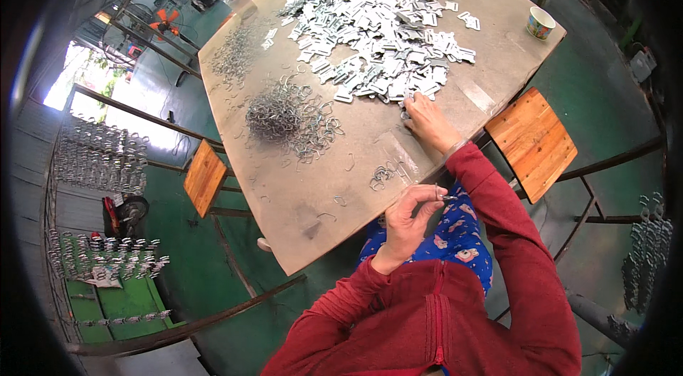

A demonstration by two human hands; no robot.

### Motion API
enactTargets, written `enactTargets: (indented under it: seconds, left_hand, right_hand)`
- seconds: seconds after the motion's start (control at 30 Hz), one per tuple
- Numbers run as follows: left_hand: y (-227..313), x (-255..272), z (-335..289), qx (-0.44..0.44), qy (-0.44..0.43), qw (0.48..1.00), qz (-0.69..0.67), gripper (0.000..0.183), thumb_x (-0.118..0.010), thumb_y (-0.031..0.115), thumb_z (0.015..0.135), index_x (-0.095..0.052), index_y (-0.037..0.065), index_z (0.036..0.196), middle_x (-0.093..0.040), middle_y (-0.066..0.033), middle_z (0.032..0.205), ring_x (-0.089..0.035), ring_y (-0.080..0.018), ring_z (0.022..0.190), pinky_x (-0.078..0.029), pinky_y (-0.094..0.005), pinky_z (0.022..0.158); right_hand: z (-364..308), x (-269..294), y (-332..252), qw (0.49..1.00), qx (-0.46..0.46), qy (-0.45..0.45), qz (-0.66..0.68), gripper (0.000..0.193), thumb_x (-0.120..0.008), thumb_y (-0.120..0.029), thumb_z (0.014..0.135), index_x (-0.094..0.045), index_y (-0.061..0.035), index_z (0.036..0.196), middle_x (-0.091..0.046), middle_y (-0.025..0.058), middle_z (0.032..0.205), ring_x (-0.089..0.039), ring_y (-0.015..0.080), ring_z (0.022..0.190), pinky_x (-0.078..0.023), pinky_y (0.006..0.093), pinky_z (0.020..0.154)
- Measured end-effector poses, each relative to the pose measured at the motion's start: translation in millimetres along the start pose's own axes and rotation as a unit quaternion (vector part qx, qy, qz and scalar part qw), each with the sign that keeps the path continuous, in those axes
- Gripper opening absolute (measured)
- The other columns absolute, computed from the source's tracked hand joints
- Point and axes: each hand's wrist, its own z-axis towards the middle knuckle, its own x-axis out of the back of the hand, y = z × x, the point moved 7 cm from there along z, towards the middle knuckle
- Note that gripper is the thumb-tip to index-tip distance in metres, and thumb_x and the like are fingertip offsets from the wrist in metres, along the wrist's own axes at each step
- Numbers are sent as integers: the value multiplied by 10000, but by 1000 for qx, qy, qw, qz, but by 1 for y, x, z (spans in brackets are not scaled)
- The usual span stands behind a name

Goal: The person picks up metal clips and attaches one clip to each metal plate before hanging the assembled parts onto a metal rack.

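Note:
My left hand (pixel 405 228) is raised just off the table's near edge, thumb and fingertips pinched on a small metal piece (pixel 445 197) too small to make out fully. My right hand (pixel 430 124) reaches to the near edge of a big heap of flat silver metal plates (pixel 384 27) with slots. Its fingers are curled together at the plates; a bit of metal shows by the fingertips, but what they grip is partly hidden. A tangled pile of bent wire rings (pixel 274 114) lies left of the right hand. Several loose wire rings (pixel 382 175) rest close to my left hand.
The brown table (pixel 284 212) carries a thin scatter of wire pieces (pixel 231 56) at its left and a paper cup (pixel 541 23) at the far right corner. Wooden stools stand at the right (pixel 532 143) and left (pixel 205 177). Racks of hanging metal parts (pixel 103 155) line the left side.

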Motion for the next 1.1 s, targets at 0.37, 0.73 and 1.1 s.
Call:
enactTargets:
  seconds: [0.37,0.73,1.1]
  left_hand:
    - [-23,-7,6,72,-42,996,-35,89,-574,-13,887,-570,-1,975,-631,-99,991,-588,-144,925,-476,-274,833]
    - [-37,-17,16,126,-80,989,-15,88,-603,64,890,-614,-3,946,-676,-79,897,-624,-118,843,-496,-258,755]
    - [-29,50,17,21,9,966,258,358,-689,127,787,-582,17,1111,-615,-162,992,-586,-306,950,-460,-385,833]
  right_hand:
    - [-75,51,20,727,-259,34,635,291,-660,-30,824,-554,44,1085,-629,66,770,-602,119,630,-508,243,551]
    - [-119,92,-5,681,-287,96,667,243,-674,6,806,-562,9,1022,-612,32,734,-573,91,594,-439,197,506]
    - [-136,131,-45,824,-238,157,489,172,-690,26,787,-639,16,951,-639,11,818,-579,59,721,-460,186,645]
